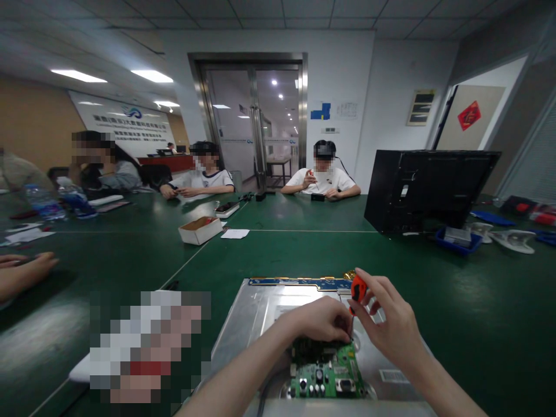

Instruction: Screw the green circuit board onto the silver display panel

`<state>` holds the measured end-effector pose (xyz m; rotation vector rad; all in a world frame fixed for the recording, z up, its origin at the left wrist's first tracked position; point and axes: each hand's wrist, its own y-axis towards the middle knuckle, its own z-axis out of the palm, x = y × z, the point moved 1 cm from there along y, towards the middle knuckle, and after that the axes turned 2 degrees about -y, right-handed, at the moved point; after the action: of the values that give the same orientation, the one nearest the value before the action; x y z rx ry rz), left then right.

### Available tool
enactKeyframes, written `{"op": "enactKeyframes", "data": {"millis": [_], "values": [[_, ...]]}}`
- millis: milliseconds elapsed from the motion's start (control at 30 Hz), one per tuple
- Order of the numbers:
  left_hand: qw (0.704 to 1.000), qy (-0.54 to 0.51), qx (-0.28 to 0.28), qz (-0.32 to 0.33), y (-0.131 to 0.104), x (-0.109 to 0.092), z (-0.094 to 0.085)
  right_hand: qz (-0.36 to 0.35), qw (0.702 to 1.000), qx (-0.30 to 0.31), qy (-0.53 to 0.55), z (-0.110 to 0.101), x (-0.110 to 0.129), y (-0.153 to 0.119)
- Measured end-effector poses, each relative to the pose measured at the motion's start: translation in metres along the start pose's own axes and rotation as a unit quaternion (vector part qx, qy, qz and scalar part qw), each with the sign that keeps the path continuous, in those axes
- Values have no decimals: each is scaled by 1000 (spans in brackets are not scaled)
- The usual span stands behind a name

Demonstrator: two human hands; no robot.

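Along worktop's [299, 252] near edge, R hand [393, 324] pinches orange screwdriver [358, 288] at green PCB's [324, 379] far-right corner; L hand [324, 318] beside, grip unclear; off-axis push might slip, scratching PCB.

A circuit board [321, 389] lies on a panel [243, 324] toward the near edge of the table [304, 249]; beyond, a monitor [421, 182] stands right, a tray [456, 248] before it, a box [200, 233] left, two bottles [78, 200] farther left.

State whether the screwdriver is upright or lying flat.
Nearly upright: the screwdriver's orange handle is above its thin shaft, which points down.
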<state>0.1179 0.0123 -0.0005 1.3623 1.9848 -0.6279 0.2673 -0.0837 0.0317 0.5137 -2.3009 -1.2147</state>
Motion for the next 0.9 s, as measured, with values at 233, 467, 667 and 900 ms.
{"op": "enactKeyframes", "data": {"millis": [233, 467, 667, 900], "values": [[1000, 27, 0, 12, 2, -2, 0, 19, 999, -21, -30, -2, 3, 0], [1000, 12, 2, 17, 3, 0, 2, 18, 999, -31, -26, -2, 2, -1], [1000, -2, 4, 12, 2, 1, 3, 24, 999, -18, -23, -2, 1, -1], [1000, -3, 2, 9, -1, -1, 0, 13, 1000, -10, -3, -1, 0, 0]]}}
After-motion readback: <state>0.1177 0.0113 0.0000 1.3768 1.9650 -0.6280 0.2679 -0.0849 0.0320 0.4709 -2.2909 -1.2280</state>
